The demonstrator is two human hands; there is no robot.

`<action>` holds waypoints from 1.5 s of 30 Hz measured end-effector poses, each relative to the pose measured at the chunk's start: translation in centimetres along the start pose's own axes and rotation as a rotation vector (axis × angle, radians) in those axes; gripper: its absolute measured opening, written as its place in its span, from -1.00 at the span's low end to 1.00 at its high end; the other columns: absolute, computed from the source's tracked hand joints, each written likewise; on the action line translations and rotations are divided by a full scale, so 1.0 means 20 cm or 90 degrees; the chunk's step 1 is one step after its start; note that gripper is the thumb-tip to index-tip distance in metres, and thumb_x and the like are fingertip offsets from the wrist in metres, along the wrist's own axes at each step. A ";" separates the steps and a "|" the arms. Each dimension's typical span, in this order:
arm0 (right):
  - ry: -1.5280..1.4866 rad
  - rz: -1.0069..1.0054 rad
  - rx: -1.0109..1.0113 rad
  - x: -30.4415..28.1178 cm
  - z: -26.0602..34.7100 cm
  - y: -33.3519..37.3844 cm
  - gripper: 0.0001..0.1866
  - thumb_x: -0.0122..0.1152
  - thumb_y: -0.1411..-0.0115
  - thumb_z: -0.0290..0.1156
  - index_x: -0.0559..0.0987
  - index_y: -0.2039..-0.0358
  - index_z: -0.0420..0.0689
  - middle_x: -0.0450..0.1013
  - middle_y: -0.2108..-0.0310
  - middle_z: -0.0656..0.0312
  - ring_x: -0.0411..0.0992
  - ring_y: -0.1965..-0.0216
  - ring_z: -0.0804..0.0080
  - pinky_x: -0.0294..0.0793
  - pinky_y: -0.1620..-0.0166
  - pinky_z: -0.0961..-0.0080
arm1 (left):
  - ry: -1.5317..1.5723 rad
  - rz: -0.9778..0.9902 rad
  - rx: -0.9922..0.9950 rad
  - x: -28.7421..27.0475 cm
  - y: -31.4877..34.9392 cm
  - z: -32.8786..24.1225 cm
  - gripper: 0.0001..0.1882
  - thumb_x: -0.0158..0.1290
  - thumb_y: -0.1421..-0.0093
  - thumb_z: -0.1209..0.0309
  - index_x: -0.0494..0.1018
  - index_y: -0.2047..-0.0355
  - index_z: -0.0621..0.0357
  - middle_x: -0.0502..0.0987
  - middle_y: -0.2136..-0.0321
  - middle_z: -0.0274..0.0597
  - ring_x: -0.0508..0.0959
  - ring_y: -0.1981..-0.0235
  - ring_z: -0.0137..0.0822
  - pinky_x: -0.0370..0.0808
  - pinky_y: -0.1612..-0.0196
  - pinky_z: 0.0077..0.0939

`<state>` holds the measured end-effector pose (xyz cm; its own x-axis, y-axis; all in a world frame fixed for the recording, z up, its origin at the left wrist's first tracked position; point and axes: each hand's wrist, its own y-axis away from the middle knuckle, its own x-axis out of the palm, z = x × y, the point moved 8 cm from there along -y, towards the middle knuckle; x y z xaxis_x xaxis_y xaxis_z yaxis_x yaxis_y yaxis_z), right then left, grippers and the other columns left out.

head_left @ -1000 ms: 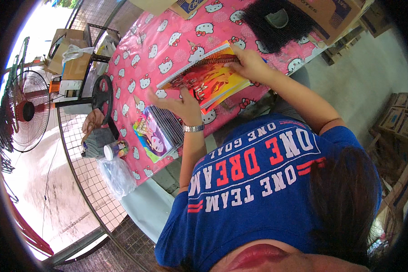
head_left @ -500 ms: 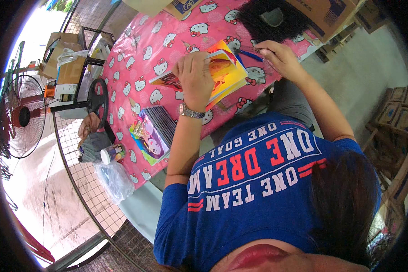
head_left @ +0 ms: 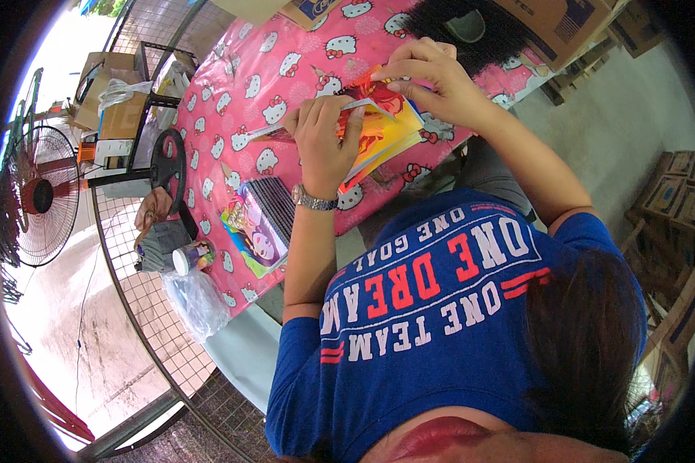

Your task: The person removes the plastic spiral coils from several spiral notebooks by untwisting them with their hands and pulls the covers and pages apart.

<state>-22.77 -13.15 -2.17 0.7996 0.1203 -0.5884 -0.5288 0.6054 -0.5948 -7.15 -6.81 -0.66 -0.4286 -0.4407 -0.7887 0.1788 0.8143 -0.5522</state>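
Note:
A thick paper booklet [head_left: 390,140] with glossy yellow and red printed pages lies on the table before me, partly fanned apart. My left hand [head_left: 324,140] is closed over its left side, thumb on the printed page. At the far edge, my right hand [head_left: 432,81] has its fingers pinched on a red corner of the booklet; the exact grip is partly hidden. Left of my left forearm lies a stack of notebooks [head_left: 261,225] with black spiral bindings and a colourful cover. The blue-handled tool seen earlier beside the booklet is mostly hidden by my right hand.
A pink cartoon-print cloth covers the table [head_left: 232,123]. Beyond my right hand lies a heap of black bristly strands [head_left: 440,23] beside a cardboard box [head_left: 556,31]. A lidded jar [head_left: 189,258], a plastic bag [head_left: 197,305] and a fan [head_left: 42,197] are on the left.
My right hand has moved left from beside the blue-handled tool onto the booklet's far corner. My left hand has shifted slightly left, its thumb now showing on the page.

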 end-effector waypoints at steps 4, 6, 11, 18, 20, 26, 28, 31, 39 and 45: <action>-0.012 -0.013 -0.001 -0.01 0.01 0.00 -0.74 0.24 -0.11 -0.40 0.62 0.15 0.06 0.42 0.21 0.32 0.33 0.09 0.40 0.10 -0.02 0.39 | 0.001 -0.025 0.021 -0.01 -0.01 0.00 -0.86 0.16 -0.11 0.32 0.48 0.36 0.04 0.54 0.40 -0.30 0.47 0.32 -0.27 0.17 0.07 -0.32; -0.029 -0.002 0.000 0.00 0.01 0.01 -0.74 0.23 -0.10 -0.42 0.61 0.16 0.04 0.42 0.21 0.31 0.34 0.09 0.38 0.12 -0.03 0.38 | -0.006 -0.024 0.027 -0.01 -0.02 -0.01 -0.87 0.16 -0.11 0.32 0.49 0.36 0.04 0.55 0.41 -0.30 0.47 0.33 -0.27 0.18 0.07 -0.32; -0.032 -0.014 -0.046 0.02 0.04 0.03 -0.73 0.21 -0.07 -0.52 0.60 0.17 -0.04 0.42 0.22 0.23 0.37 0.11 0.27 0.27 0.01 0.36 | -0.002 -0.023 0.021 -0.01 -0.03 -0.01 -0.87 0.16 -0.11 0.32 0.49 0.37 0.04 0.56 0.42 -0.31 0.48 0.35 -0.27 0.18 0.04 -0.32; -0.153 -0.018 -0.016 0.01 0.00 0.00 -0.70 0.18 0.00 -0.67 0.56 0.21 -0.14 0.39 0.27 0.16 0.39 0.14 0.19 0.38 0.03 0.40 | -0.001 -0.018 0.008 -0.01 -0.03 -0.01 -0.87 0.17 -0.10 0.32 0.49 0.38 0.05 0.56 0.41 -0.30 0.48 0.34 -0.27 0.19 0.04 -0.32; -0.186 -0.014 -0.006 0.02 0.02 0.01 -0.70 0.18 0.01 -0.68 0.56 0.22 -0.14 0.39 0.26 0.16 0.39 0.13 0.19 0.38 0.03 0.39 | -0.002 -0.017 0.010 -0.01 -0.03 -0.01 -0.87 0.17 -0.10 0.33 0.49 0.38 0.05 0.56 0.41 -0.30 0.48 0.34 -0.27 0.20 0.05 -0.32; -0.222 0.043 0.009 0.02 0.02 -0.01 -0.69 0.15 0.00 -0.72 0.56 0.22 -0.15 0.39 0.26 0.16 0.39 0.14 0.24 0.38 0.05 0.42 | -0.005 -0.021 0.015 0.00 -0.03 -0.01 -0.86 0.17 -0.09 0.34 0.49 0.38 0.06 0.56 0.41 -0.29 0.48 0.34 -0.26 0.20 0.05 -0.32; -0.263 0.057 0.019 0.03 0.00 -0.02 -0.70 0.14 -0.02 -0.72 0.56 0.22 -0.15 0.39 0.26 0.16 0.40 0.15 0.27 0.39 0.06 0.44 | -0.004 -0.012 0.009 0.00 -0.03 -0.01 -0.87 0.17 -0.09 0.34 0.49 0.38 0.06 0.56 0.42 -0.29 0.48 0.34 -0.26 0.20 0.05 -0.32; -0.331 0.068 0.046 0.06 -0.04 -0.02 -0.69 0.11 -0.06 -0.73 0.56 0.18 -0.16 0.38 0.27 0.16 0.40 0.17 0.32 0.39 0.08 0.47 | -0.005 -0.021 0.022 -0.01 -0.04 -0.03 -0.88 0.17 -0.10 0.34 0.49 0.39 0.06 0.55 0.42 -0.29 0.48 0.35 -0.26 0.20 0.05 -0.32; -0.377 0.182 0.097 0.14 -0.04 0.00 -0.59 0.09 -0.08 -0.72 0.55 0.05 -0.09 0.40 0.18 0.20 0.39 0.14 0.42 0.41 0.12 0.49 | 0.025 -0.015 0.042 -0.01 -0.01 -0.01 -0.88 0.17 -0.07 0.35 0.50 0.39 0.05 0.54 0.45 -0.30 0.47 0.35 -0.27 0.20 0.09 -0.33; -0.185 0.125 -0.060 0.03 0.07 0.01 -0.57 0.11 -0.09 -0.71 0.55 0.02 -0.10 0.36 0.29 0.16 0.36 0.28 0.31 0.37 0.17 0.51 | 0.052 -0.008 0.028 -0.02 -0.01 -0.01 -0.90 0.17 -0.07 0.37 0.49 0.40 0.05 0.54 0.45 -0.31 0.47 0.35 -0.26 0.20 0.09 -0.34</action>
<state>-22.03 -11.78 -1.80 0.7206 0.4535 -0.5245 -0.6934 0.4752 -0.5417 -7.18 -6.68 -0.16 -0.5013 -0.4178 -0.7577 0.2102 0.7907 -0.5750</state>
